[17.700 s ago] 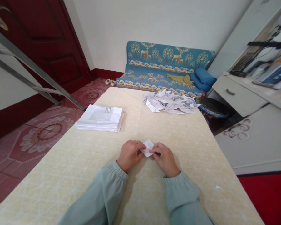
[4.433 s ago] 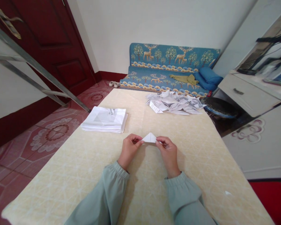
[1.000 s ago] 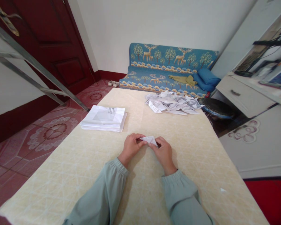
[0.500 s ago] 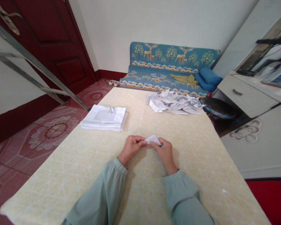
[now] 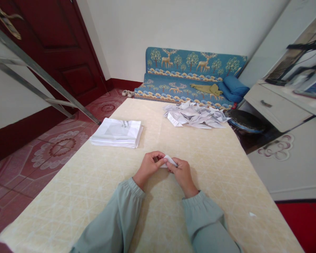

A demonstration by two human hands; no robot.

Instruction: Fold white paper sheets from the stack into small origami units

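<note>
A small folded white paper piece (image 5: 169,160) is pinched between both my hands over the middle of the cream table (image 5: 100,182). My left hand (image 5: 149,167) curls its fingers round the paper's left end. My right hand (image 5: 181,173) grips its right end, thumb and fingers pressed together. Most of the paper is hidden by the fingers. A neat stack of white paper sheets (image 5: 117,132) lies to the left, beyond my hands. A loose heap of folded paper pieces (image 5: 196,115) sits at the far right of the table.
A blue patterned sofa (image 5: 189,75) stands past the table's far end. A white cabinet with a drawer (image 5: 276,109) is on the right, a dark red door (image 5: 55,45) and metal ladder rails (image 5: 42,75) on the left. A tiny paper scrap (image 5: 251,214) lies near the table's right edge.
My hands have drawn closer together and the paper, earlier a spread triangle, is now folded smaller and more covered by my fingers.
</note>
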